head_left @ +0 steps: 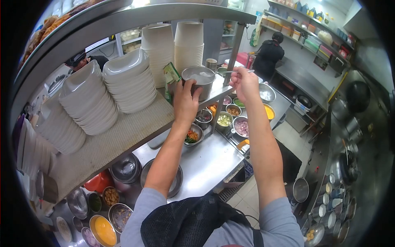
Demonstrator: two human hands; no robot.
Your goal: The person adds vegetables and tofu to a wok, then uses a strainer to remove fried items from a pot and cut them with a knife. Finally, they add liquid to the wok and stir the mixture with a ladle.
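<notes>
Spanning the left of the view, a shelf (119, 140) is seen at chest height, lined with a woven mat and loaded with stacked white dishes (88, 99) and two tall stacks of bowls (173, 45). Below and beyond it, a steel surface (205, 160) is set with small bowls of chopped ingredients (224, 120), with more bowls at its near left end under the shelf. Further back, a person in black (268, 55) is seen from behind at another counter beneath wall shelves. On the shelf's far right end, just beside the bowl stacks, a steel pot (200, 80) holding a pale content is placed. The pot is gripped at its near rim by the left hand (186, 101), fingers curled over the edge and closed on it. A green packet (170, 76) is propped just left of the pot. The right hand (243, 84) is closed around the handle of a spoon (230, 72), whose bowl end is held over the pot's mouth.
</notes>
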